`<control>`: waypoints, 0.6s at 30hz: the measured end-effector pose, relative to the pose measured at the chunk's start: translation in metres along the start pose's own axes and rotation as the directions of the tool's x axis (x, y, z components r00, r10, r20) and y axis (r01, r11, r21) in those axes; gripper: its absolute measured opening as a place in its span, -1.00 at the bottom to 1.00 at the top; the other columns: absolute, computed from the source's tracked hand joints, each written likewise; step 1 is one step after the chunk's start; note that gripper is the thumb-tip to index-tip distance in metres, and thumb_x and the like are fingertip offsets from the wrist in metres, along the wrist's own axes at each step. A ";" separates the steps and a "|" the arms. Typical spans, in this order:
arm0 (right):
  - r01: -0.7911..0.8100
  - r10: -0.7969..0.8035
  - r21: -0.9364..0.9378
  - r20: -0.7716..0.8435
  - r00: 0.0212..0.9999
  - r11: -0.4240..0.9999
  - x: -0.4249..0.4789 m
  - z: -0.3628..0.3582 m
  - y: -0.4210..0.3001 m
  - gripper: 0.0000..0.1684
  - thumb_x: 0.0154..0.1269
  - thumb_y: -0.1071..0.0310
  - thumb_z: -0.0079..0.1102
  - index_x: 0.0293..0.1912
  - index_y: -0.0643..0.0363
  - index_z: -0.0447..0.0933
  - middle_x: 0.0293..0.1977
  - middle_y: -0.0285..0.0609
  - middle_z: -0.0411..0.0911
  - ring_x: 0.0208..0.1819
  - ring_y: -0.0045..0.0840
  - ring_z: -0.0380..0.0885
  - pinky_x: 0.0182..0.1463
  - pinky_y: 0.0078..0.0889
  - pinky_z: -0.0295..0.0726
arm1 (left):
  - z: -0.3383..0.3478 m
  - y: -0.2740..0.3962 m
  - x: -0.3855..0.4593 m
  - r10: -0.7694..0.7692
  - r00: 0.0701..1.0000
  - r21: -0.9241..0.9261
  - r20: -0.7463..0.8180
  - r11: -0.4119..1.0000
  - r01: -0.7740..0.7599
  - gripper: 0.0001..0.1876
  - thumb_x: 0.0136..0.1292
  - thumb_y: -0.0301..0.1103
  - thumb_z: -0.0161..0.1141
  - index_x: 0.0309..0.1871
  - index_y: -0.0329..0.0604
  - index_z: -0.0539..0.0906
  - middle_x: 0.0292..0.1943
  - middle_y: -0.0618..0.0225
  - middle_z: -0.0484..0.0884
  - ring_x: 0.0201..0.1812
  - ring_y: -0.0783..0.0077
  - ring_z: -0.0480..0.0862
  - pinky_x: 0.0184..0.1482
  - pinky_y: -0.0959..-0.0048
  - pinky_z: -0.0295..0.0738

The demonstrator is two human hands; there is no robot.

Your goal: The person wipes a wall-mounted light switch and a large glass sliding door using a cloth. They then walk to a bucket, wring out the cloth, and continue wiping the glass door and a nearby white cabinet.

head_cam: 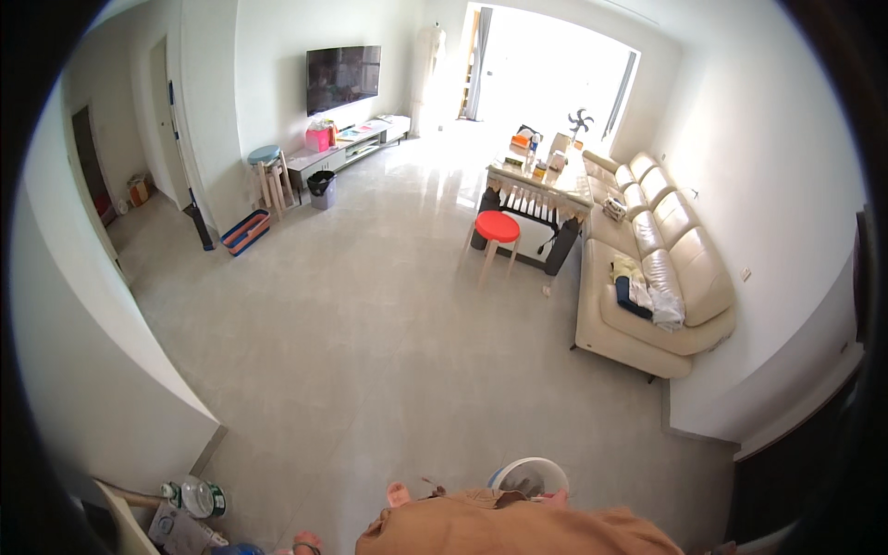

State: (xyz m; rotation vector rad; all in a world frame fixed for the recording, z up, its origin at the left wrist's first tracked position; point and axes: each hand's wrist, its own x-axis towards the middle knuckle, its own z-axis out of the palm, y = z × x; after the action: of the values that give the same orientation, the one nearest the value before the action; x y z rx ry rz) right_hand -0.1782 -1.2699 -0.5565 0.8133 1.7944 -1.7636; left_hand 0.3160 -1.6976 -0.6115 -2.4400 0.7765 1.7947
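Observation:
At the bottom edge, right of centre, my right hand (557, 498) is at the rim of a round white bucket (548, 466), apparently gripping it. Something dark lies inside the bucket, and a bit of blue shows at its left side. Low at the left, what seems to be my left hand (306, 539) has a dark band beside it; it is too cut off to tell its finger state. Brown clothing (513, 524) covers much of the bottom. A bare patch of skin, perhaps a foot, shows left of the clothing.
Bottles (198, 498) and a box (173, 528) stand at lower left. Ahead are a red-topped stool (497, 227), a cluttered table (541, 184) and a cream sofa (652, 243). An oblong bucket (246, 232), stacked stools (270, 173) and a bin (322, 194) line the left wall.

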 end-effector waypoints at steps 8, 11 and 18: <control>-0.140 0.135 -0.276 -0.037 0.990 0.951 0.009 0.169 -0.057 -0.71 0.25 0.42 -0.04 -0.11 0.25 0.12 -0.41 -0.13 0.37 -0.41 -0.41 0.45 -0.59 -0.47 0.43 | 0.044 0.242 0.042 0.315 0.948 -0.029 0.035 0.949 -0.314 -0.57 0.30 -0.32 -0.04 0.24 -0.16 0.35 -0.05 0.15 0.57 -0.26 0.25 0.60 -0.35 0.31 0.49; -0.218 0.216 -0.020 -0.077 0.973 0.976 0.052 0.235 -0.070 -0.72 0.26 0.36 -0.05 -0.13 0.23 0.13 -0.42 -0.14 0.37 -0.42 -0.40 0.43 -0.57 -0.44 0.44 | 0.080 0.332 0.036 0.385 0.923 0.042 0.027 0.922 -0.386 -0.60 0.29 -0.34 -0.07 0.20 -0.15 0.37 -0.14 0.20 0.59 -0.30 0.31 0.60 -0.38 0.35 0.47; -0.293 0.337 0.330 -0.085 0.938 0.898 0.150 0.391 -0.136 -0.71 0.28 0.21 -0.08 -0.17 0.21 0.16 -0.43 -0.16 0.35 -0.45 -0.39 0.39 -0.51 -0.37 0.45 | 0.092 0.409 0.064 0.101 0.990 0.046 -0.102 0.994 -0.097 -0.74 0.28 -0.36 -0.06 0.00 -0.18 0.46 -0.35 0.24 0.57 -0.41 0.26 0.59 -0.44 0.30 0.47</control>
State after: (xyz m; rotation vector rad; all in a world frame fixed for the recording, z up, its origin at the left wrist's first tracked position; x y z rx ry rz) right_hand -0.4040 -1.6469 -0.5837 1.3075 1.3766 -1.8269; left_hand 0.0856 -2.0531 -0.5883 -2.5284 0.9484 1.6755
